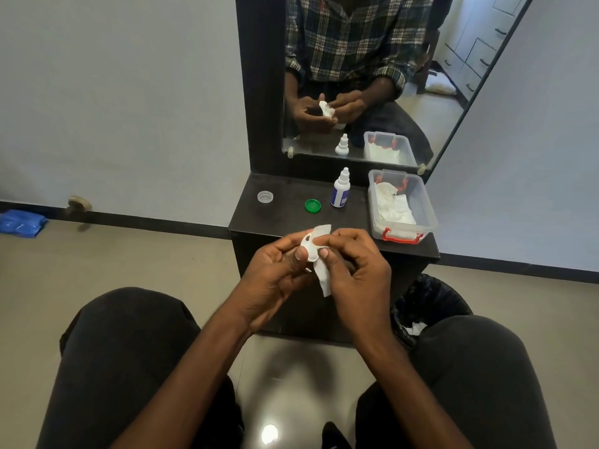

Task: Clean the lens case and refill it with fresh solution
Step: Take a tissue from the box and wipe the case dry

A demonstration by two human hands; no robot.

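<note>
A white lens case (pixel 309 249) is pinched in my left hand (pixel 278 270), in front of the dark shelf. My right hand (pixel 355 264) presses a white tissue (pixel 322 275) against the case, and the tissue wraps over and below it. On the shelf (pixel 285 222) lie a clear cap (pixel 265 196) at the left and a green cap (pixel 313 205) nearer the middle. A small white solution bottle (pixel 340 189) with a blue label stands upright beside the green cap, its nozzle closed.
A clear plastic box (pixel 402 207) with red clips holds white tissues at the shelf's right. A mirror (pixel 372 76) rises behind the shelf. A black-lined bin (pixel 428 306) sits on the floor at the right, by my knee. A blue packet (pixel 21 222) lies far left.
</note>
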